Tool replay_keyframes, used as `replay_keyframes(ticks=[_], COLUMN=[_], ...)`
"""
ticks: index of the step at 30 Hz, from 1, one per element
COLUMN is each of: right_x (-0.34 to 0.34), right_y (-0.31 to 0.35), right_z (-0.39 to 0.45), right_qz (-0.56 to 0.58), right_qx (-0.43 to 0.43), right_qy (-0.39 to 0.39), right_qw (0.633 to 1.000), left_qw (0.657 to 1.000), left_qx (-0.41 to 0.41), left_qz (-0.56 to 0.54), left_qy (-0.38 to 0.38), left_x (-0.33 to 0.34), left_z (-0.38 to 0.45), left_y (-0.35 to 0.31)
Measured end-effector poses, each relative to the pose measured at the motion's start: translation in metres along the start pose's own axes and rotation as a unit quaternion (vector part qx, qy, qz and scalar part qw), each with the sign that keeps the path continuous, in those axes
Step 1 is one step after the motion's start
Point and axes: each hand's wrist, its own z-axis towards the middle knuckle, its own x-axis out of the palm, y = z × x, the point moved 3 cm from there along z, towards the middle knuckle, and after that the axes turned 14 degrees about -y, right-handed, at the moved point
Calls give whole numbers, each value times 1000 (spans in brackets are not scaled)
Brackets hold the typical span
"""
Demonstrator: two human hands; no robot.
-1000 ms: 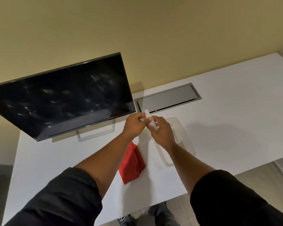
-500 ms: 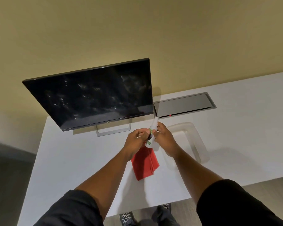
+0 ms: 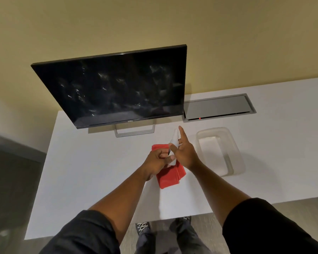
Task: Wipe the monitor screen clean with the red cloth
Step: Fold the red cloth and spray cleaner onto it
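A smeared Dell monitor [image 3: 117, 88] stands on the white bench [image 3: 92, 171] against a yellow wall. The left hand [image 3: 157, 160] and right hand [image 3: 184, 153] both hold a white spray bottle [image 3: 174, 142] above the red cloth [image 3: 170, 176], now pointing higher; a clear tub [image 3: 235, 153] sits rightward.

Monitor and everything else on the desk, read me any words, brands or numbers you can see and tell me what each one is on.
"DELL": on the lower bezel of the monitor, centred.
The small white bottle held in the hands: no readable print; any label is hidden or blurred.
The red cloth, clear tub and grey desk hatch: no text visible.
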Motion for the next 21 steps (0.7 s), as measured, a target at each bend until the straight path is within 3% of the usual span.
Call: replay_keyframes(ticks=[5,11,15,18,21], right_x=[10,28,37,42,45], right_y=[-21,-32,-37,-44,-52], right_z=[-9,-14,-17,-20,-21], right_qz=[-67,-145,-163,-190,-213], right_qx=[-56,-63,-54,-26,-9], right_qy=[-2,29,-20,-26,-5], right_qw=[996,987,985,981,977], left_qw=[998,995,994,994,983], left_qx=[-33,-75,-89,-108,-115], left_qz=[5,-21,-33,-34,-54], left_qy=[44,59,52,-9,-131], left_x=[2,-1,2,-2,-15], left_z=[-1,-3,3,14,26], left_y=[25,50,62,70,80])
